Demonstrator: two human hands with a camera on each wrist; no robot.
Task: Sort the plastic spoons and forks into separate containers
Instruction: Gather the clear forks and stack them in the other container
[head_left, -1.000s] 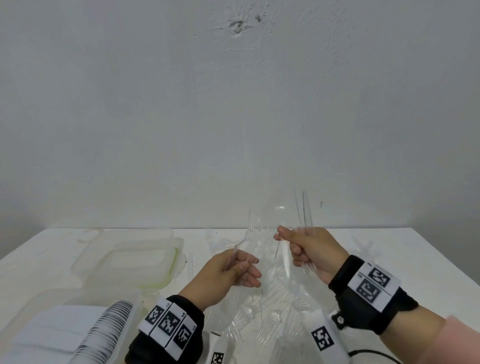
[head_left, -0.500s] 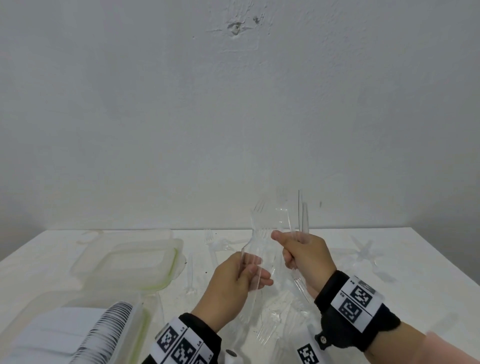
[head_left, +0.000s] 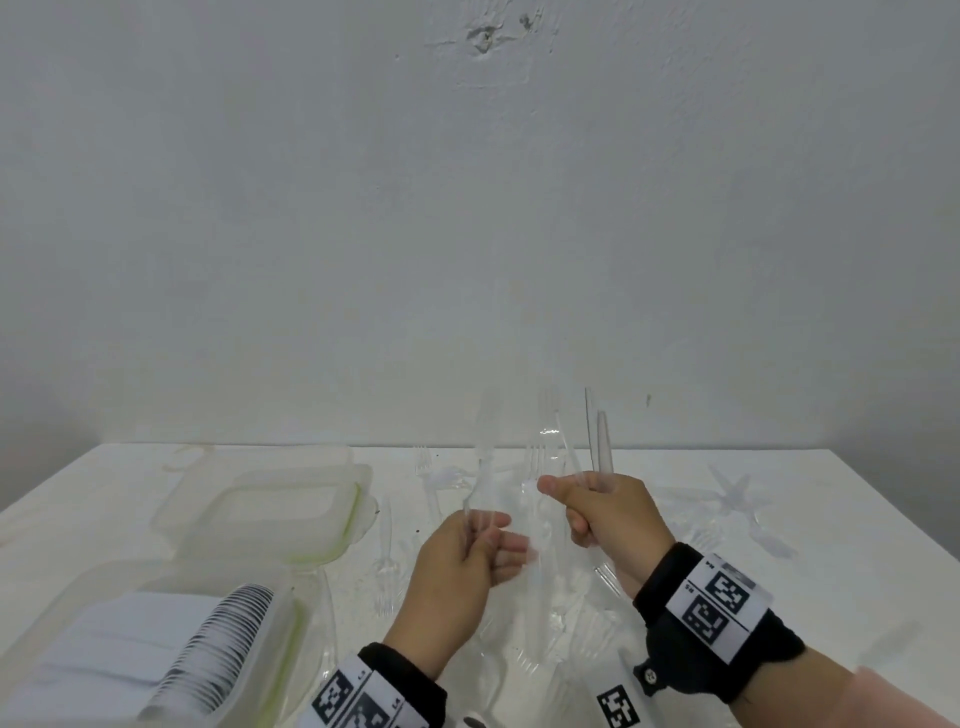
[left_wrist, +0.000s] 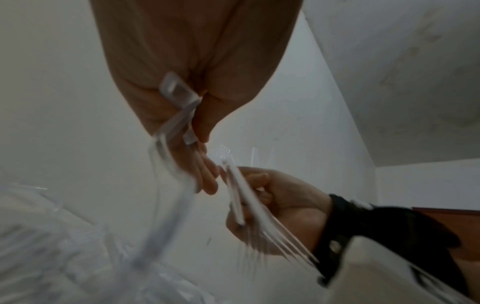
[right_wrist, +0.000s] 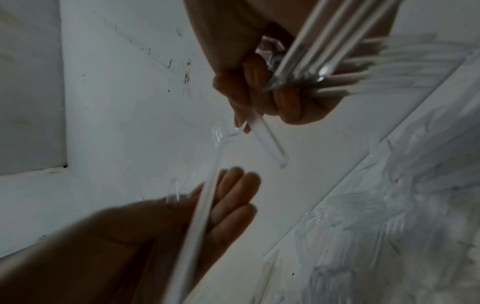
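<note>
Cutlery: the clear plastic forks (head_left: 545, 447) looked very light, thin and slick, stiff along the handle yet likely to snap or bend at the tines; the handle seemed the safest place to take hold.
Right hand: the right hand (head_left: 610, 514) was raised above the table (head_left: 857, 545), its fingers (right_wrist: 262, 96) curled tight round a bundle of fork handles, tines pointing up.
Left hand: the left hand (head_left: 460, 571) pinched one fork (head_left: 485, 452) by its handle between thumb and fingers (right_wrist: 233, 197), the other fingers nearly straight, just beside the right hand.
Loose pile: more forks (head_left: 524, 639) lay scattered on the table below and behind both hands.
Containers: a near box (head_left: 249, 577) at the left held stacked white spoons (head_left: 218, 639); a second box (head_left: 291, 499) stood just behind it, its contents unclear.
Risk: transparent pieces could slip or tangle when fed into the bundle.
</note>
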